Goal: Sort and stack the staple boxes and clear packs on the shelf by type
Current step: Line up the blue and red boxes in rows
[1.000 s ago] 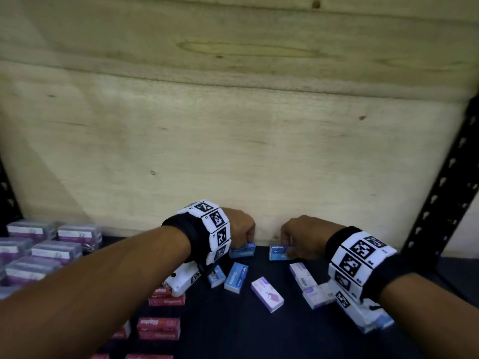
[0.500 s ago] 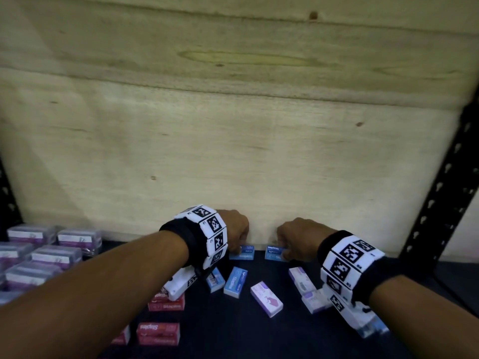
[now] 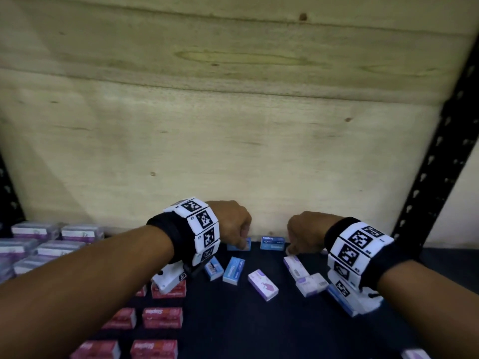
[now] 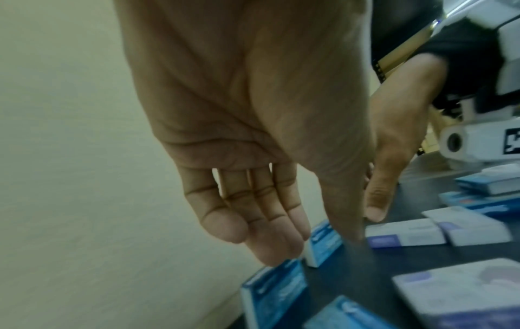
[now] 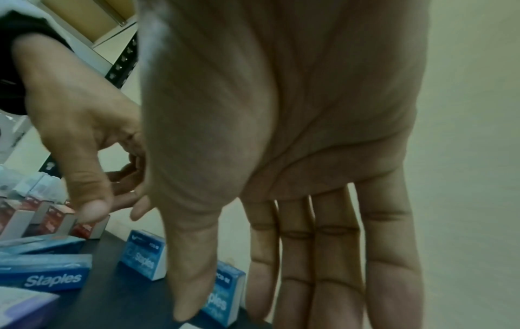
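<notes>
Your left hand (image 3: pixel 230 224) sits mid-frame in the head view, fingers straight, tips touching a blue box (image 3: pixel 239 245) standing against the wooden back wall (image 3: pixel 233 138). Your right hand (image 3: pixel 305 233), fingers also extended, grips nothing, just right of the second blue box (image 3: pixel 272 243). Purple boxes (image 3: pixel 263 285) lie lower centre, red boxes (image 3: pixel 162 317) lower left, clear packs (image 3: pixel 39 244) far left.

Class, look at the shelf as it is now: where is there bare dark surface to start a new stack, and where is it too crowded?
Bare dark shelf lies in front, between the red staple boxes and the right wrist. Crowded: the middle strip of scattered blue boxes and purple boxes, and the clear packs at far left.
</notes>
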A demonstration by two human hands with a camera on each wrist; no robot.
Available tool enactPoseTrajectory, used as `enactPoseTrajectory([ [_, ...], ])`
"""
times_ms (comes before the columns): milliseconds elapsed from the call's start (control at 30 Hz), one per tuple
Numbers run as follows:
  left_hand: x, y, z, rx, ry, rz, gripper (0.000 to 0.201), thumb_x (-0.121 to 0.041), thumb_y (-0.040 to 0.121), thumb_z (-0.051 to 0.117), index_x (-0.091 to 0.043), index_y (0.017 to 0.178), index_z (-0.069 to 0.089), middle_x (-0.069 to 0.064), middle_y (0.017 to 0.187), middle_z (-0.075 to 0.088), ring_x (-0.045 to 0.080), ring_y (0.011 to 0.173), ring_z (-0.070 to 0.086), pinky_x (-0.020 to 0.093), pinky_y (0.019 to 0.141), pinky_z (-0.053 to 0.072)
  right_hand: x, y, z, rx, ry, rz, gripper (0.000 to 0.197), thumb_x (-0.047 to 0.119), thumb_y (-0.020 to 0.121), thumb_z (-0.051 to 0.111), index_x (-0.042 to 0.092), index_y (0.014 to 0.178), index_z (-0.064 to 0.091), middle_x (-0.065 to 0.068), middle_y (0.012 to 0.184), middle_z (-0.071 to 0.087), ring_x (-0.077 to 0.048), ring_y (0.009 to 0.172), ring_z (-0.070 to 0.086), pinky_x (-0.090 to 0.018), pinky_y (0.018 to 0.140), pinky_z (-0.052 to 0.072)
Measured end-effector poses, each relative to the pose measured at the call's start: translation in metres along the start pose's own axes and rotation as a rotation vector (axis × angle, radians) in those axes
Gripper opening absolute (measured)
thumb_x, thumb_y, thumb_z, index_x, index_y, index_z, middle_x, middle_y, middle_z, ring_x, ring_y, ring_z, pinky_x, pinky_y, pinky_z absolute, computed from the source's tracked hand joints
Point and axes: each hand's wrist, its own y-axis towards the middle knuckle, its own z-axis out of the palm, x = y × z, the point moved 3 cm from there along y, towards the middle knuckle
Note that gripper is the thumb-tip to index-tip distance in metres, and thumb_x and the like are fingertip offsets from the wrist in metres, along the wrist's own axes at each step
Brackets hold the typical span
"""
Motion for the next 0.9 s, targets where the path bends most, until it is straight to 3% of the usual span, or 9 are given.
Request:
enactPoseTrajectory([
  [100,-0.024,-0.006,0.009,0.093,0.052,0.009,0.049,-0.064,0.078,0.066,-0.017,0.092,0.068,-0.001,0.088,0.069,0.019,0.079,0.063,0.029,0.067,0.048,-0.004,-0.01,0.006,0.081,-0.012,0.04,0.048,0.058,0.088,0.06,0.012,0.076,0.056,-0.001,0.074,0.058,-0.02,0.067,0.054,-0.028,0.061,0.043],
  [167,-0.038,-0.007,0.016,0.156,0.123,-0.004,0.06,-0.074,0.073,0.062,-0.014,0.078,0.063,0.0,0.072,0.062,0.018,0.064,0.055,0.028,0.058,0.042,-0.005,-0.014,0.012,0.109,-0.001,0.049,0.053,0.063,0.085,0.06,0.012,0.071,0.055,0.0,0.069,0.056,-0.019,0.064,0.053,-0.028,0.059,0.041],
  [333,-0.051,-0.004,0.029,0.172,0.177,0.001,0.068,-0.081,0.062,0.063,-0.016,0.053,0.047,-0.003,0.051,0.043,0.018,0.05,0.042,0.03,0.054,0.036,-0.003,-0.013,0.024,0.125,0.059,0.037,0.052,0.065,0.08,0.064,0.016,0.065,0.054,0.001,0.069,0.057,-0.02,0.07,0.056,-0.03,0.067,0.044],
  [567,-0.057,-0.001,0.036,0.206,0.169,0.018,0.061,-0.074,0.064,0.068,-0.017,0.054,0.048,-0.004,0.052,0.046,0.017,0.053,0.044,0.027,0.052,0.037,-0.008,-0.013,0.023,0.101,0.151,-0.002,0.041,0.052,0.077,0.072,0.015,0.064,0.061,0.0,0.07,0.061,-0.021,0.068,0.056,-0.03,0.065,0.045],
  [667,-0.067,-0.003,0.033,0.197,0.176,0.038,0.057,-0.073,0.064,0.067,-0.018,0.058,0.054,-0.004,0.054,0.05,0.017,0.054,0.049,0.027,0.052,0.04,-0.021,-0.02,0.016,0.074,0.193,-0.005,0.044,0.053,0.077,0.071,0.01,0.085,0.072,-0.001,0.086,0.069,-0.021,0.079,0.063,-0.031,0.069,0.048],
  [733,-0.08,-0.005,0.032,0.202,0.184,0.064,0.059,-0.075,0.064,0.066,-0.017,0.06,0.055,-0.004,0.057,0.051,0.018,0.056,0.05,0.028,0.053,0.041,-0.035,-0.031,0.012,0.052,0.197,0.001,0.046,0.055,0.079,0.071,0.012,0.096,0.072,-0.001,0.096,0.071,-0.022,0.09,0.065,-0.033,0.075,0.05],
  [900,-0.122,-0.013,0.031,0.166,0.212,0.2,0.061,-0.075,0.067,0.066,-0.016,0.066,0.056,-0.005,0.065,0.054,0.013,0.059,0.051,0.025,0.05,0.038,-0.079,-0.057,0.023,0.087,0.195,0.088,0.035,0.05,0.072,0.079,0.019,0.086,0.071,0.005,0.089,0.07,-0.018,0.09,0.064,-0.031,0.081,0.051],
])
